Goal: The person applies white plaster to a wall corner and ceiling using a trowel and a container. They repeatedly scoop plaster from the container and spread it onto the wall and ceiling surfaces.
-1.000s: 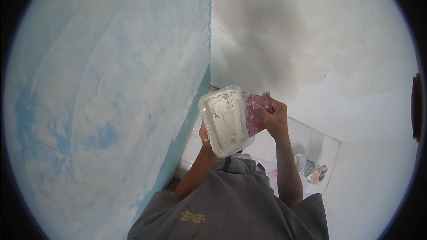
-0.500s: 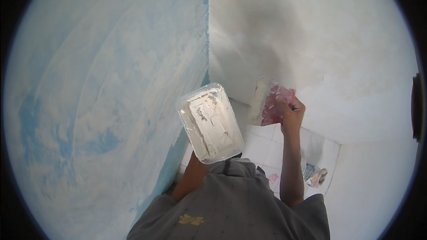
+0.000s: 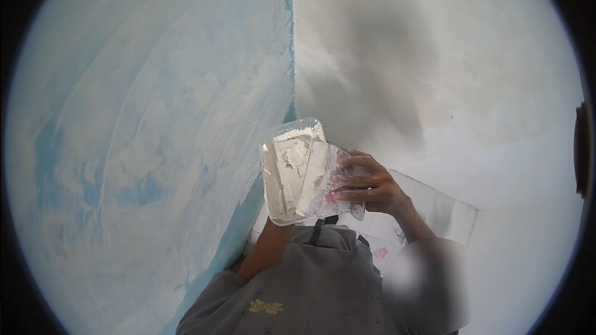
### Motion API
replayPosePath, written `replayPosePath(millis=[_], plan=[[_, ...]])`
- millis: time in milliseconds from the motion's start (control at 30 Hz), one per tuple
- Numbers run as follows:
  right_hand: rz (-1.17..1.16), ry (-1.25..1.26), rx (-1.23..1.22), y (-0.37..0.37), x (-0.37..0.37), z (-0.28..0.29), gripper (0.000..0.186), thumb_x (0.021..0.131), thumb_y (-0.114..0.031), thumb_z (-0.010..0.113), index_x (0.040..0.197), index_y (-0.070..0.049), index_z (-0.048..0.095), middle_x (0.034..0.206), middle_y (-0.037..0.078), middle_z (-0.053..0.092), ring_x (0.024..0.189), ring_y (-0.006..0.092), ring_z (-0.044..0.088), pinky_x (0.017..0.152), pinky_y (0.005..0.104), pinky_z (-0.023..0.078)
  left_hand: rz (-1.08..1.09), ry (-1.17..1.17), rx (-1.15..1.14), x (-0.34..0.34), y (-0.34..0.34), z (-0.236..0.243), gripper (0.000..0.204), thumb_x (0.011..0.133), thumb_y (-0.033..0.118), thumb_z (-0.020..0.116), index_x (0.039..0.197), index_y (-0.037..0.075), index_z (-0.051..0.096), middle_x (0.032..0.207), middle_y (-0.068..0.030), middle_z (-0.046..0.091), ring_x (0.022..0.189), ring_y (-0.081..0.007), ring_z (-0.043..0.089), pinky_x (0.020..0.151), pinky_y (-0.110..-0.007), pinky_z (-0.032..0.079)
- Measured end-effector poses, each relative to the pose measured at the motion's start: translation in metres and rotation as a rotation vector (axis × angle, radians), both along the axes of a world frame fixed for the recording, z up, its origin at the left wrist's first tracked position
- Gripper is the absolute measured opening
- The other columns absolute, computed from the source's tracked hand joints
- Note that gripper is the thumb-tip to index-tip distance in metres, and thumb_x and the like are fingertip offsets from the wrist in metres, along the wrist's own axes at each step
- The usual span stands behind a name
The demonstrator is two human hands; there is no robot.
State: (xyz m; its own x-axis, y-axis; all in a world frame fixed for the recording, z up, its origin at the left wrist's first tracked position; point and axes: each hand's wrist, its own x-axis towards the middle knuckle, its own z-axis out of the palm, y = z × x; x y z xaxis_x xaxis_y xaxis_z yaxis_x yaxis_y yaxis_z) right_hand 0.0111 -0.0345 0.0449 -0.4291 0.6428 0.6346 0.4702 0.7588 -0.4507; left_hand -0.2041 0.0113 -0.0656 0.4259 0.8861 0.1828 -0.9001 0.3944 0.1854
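A clear rectangular plastic tub (image 3: 270, 181) of off-white putty (image 3: 293, 156) is held up in front of my body, tilted. My left forearm (image 3: 266, 251) rises beneath it; the tub hides my left hand, which supports it from below. In my right hand (image 3: 375, 187) is a wide, flat scraper (image 3: 320, 180), pink-red and smeared with white. Its broad edge lies inside the tub against the putty, and my fingers spread over its upper face.
To the left stands a blue wall (image 3: 136, 118) streaked with whitish filler. It meets a pale wall (image 3: 484, 74) at a corner with a blue strip. White floor tiles (image 3: 456, 214) show below, with a pink spot (image 3: 381, 252). A dark object (image 3: 582, 149) sits at the right rim.
My right hand has swung left and turned over, bringing the scraper from beside the tub into the putty. The tub has shifted slightly right and tilted.
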Motion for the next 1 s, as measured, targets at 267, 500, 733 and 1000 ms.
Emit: replayPosePath(millis=[267,500,733,1000], plan=[[0.055,-0.069,0.018,0.008,0.022,0.006,0.033,0.071,-0.003,0.077,0.103,-0.013,0.077,0.114,0.002,0.073,0.123,0.0344,0.060,0.100,0.0458,0.052,0.024,0.004,0.000,0.002,-0.002,0.007,0.067,0.102,0.052,0.037,0.151,0.006,0.035,0.148,-0.0180,0.046,0.131,-0.0349,0.052,0.108,-0.053,0.046],[0.029,-0.152,0.115,0.019,0.029,0.009,0.023,0.071,-0.005,0.079,0.093,-0.011,0.077,0.107,0.001,0.074,0.121,0.0326,0.062,0.102,0.0490,0.052,0.026,-0.005,-0.006,0.002,-0.001,0.009,0.067,0.102,0.052,0.037,0.151,0.006,0.035,0.148,-0.0181,0.046,0.132,-0.0349,0.051,0.108,-0.053,0.045],[-0.047,-0.131,0.143,0.027,0.026,0.011,0.024,0.072,-0.007,0.081,0.095,-0.013,0.076,0.106,0.000,0.074,0.120,0.0306,0.063,0.103,0.0490,0.052,0.025,-0.005,-0.005,-0.001,-0.002,0.012,0.067,0.102,0.051,0.037,0.151,0.005,0.035,0.148,-0.0183,0.046,0.132,-0.0349,0.051,0.108,-0.053,0.045],[-0.072,-0.167,0.164,0.028,0.033,0.001,0.029,0.073,-0.019,0.085,0.101,-0.016,0.078,0.102,0.005,0.076,0.119,0.0325,0.064,0.108,0.0568,0.046,0.031,-0.002,-0.002,-0.001,-0.007,0.020,0.067,0.102,0.051,0.038,0.151,0.005,0.035,0.148,-0.0184,0.046,0.132,-0.0350,0.051,0.108,-0.053,0.045]])
